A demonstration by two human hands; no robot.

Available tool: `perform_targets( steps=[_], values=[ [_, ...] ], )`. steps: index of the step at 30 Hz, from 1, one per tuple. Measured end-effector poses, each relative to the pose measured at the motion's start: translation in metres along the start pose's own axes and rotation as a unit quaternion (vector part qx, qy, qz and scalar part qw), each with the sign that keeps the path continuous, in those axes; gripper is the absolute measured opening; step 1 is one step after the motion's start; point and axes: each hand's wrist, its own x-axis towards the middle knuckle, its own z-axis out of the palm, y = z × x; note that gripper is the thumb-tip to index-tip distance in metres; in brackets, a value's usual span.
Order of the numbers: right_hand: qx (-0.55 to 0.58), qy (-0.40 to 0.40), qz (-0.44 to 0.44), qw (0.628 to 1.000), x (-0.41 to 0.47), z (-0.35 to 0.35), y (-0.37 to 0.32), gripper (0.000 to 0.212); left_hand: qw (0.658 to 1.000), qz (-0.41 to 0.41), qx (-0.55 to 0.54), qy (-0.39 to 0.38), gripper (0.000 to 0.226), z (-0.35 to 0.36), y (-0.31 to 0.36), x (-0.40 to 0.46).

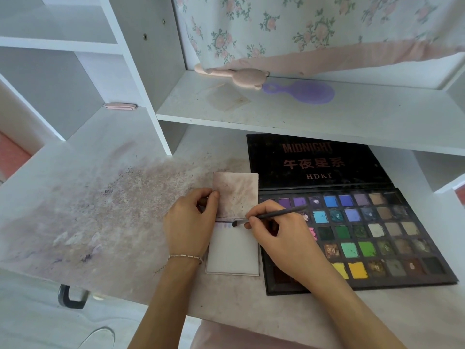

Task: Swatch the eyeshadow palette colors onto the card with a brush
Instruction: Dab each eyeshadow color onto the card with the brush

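Brush: thin dark brush pinched between thumb and fingers of my right hand, handle slanting up to the right over the palette, bristles down on the card.
Card: white card lying flat on the counter, just left of the palette; its upper half is smudged brownish-pink, its lower half mostly clean, with a faint purple streak under the bristles near the middle.
Left hand: my left hand rests on the card's left edge, thumb and curled fingers pinching that edge near the top; a thin bracelet sits on my wrist.
Palette: black eyeshadow palette open on the counter to my right, lid flat behind it with red and white lettering, pans in purples, blues, greens, yellows and browns.
Counter: white, stained with a wide pinkish-purple powder smear to the left of the card.
Shelf: white shelf above the palette, with a purple hairbrush and a pink one on it.
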Motion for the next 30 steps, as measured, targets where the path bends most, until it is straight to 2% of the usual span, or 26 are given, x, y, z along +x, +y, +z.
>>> perform_targets(
  steps=[13,16,22,25,30],
  values=[
    [-0.007,-0.011,0.001,1.000,0.000,-0.001,0.000,0.016,1.000,0.007,-0.002,0.002,0.012,0.000,0.000,0.000],
    [-0.006,0.011,-0.010,1.000,0.000,0.000,0.000,0.013,1.000,0.002,-0.003,0.000,0.012,0.000,0.001,0.000],
    [0.178,0.075,0.020,0.981,0.000,-0.006,0.002,0.013,1.000,0.002,-0.007,0.004,0.011,-0.001,0.002,0.000],
    [0.220,0.089,0.009,0.971,0.000,-0.009,0.002,0.018,1.000,0.003,-0.004,0.001,0.011,-0.001,0.002,0.000],
    [0.223,0.124,-0.011,0.967,-0.004,-0.018,0.002,0.021,1.000,-0.003,-0.010,-0.003,0.010,-0.002,0.002,0.000]
  ],
)
